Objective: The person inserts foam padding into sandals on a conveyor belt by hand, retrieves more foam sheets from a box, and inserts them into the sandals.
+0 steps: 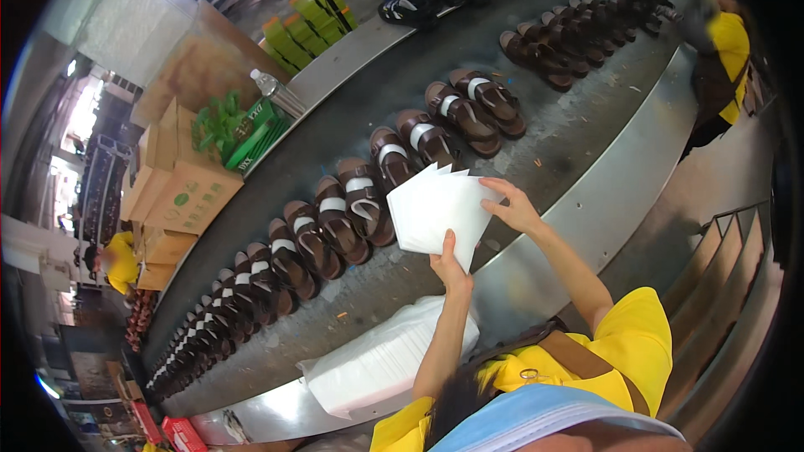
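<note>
White sheets point(431, 209) are pinched by the fingers of the left hand point(450, 266) and right hand point(517, 209). Brown sandals point(337, 228) are lined up on the surface point(578, 138).

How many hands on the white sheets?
2: the left hand at the lower edge of the white sheets, the right hand at their upper right edge. No other hand shows there.

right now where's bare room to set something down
A broad bare patch of dark surface lies between the far sandals and the near metal rim, with small scraps on it. A bare strip also runs behind the near sandals, along the far ledge. Leftward, sandals crowd tightly; a white stack covers part of the rim.
</note>
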The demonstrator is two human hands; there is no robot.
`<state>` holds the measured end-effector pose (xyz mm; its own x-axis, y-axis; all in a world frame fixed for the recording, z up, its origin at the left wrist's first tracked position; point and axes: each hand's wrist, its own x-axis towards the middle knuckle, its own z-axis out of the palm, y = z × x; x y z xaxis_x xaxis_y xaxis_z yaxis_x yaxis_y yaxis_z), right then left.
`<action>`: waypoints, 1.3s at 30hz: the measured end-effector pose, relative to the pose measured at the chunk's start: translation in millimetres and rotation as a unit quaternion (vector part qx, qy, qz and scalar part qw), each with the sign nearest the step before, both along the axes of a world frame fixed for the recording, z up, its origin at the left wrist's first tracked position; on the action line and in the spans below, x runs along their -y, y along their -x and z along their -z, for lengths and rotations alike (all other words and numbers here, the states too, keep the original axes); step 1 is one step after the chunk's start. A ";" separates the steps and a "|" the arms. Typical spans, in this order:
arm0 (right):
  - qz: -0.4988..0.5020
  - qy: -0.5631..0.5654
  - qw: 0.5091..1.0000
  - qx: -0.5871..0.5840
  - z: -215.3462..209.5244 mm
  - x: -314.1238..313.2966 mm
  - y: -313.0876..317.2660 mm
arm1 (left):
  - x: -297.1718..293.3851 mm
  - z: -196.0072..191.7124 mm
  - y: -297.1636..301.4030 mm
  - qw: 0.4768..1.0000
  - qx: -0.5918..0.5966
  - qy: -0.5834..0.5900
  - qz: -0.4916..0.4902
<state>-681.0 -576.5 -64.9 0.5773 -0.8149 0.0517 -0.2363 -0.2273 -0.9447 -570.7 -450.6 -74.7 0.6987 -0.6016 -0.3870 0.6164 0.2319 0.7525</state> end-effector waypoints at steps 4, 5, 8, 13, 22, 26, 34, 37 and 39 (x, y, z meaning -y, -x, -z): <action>0.059 0.093 0.994 -0.012 2.8 -22.9 19.6 | 0.0 -10.8 25.3 0.996 -0.069 0.054 0.034; 0.050 0.101 0.993 -0.020 3.9 -23.6 25.2 | 4.5 -14.1 33.2 0.995 -0.078 0.062 0.025; 0.053 0.105 0.993 0.000 -3.4 -15.4 45.6 | 28.3 -8.2 67.5 0.999 -0.021 0.026 -0.042; 0.031 -0.016 0.999 0.005 -12.3 53.9 83.3 | 96.9 0.5 115.7 0.996 0.026 0.032 -0.075; 0.035 0.331 0.935 -0.123 -17.1 356.0 172.0 | 272.9 14.4 198.2 0.997 -0.041 0.004 -0.064; -0.016 0.295 0.850 -0.437 -13.7 463.2 138.3 | 314.5 20.3 193.7 0.988 -0.022 -0.024 -0.152; 0.181 0.068 0.961 -0.197 131.5 541.2 119.5 | 380.4 5.5 222.5 0.983 -0.007 -0.025 -0.180; 0.105 0.054 0.976 -0.185 114.8 501.8 99.2 | 375.9 14.7 216.6 0.982 0.012 -0.043 -0.182; -0.002 0.148 0.989 -0.014 82.3 451.3 123.2 | 380.3 18.6 214.1 0.982 0.020 -0.058 -0.176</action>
<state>-804.1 -1027.8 -147.2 0.5852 -0.7638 0.2724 -0.2594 -0.4946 -0.8295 -784.8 -830.9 -93.3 0.8719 -0.2728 -0.4067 0.4825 0.3366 0.8086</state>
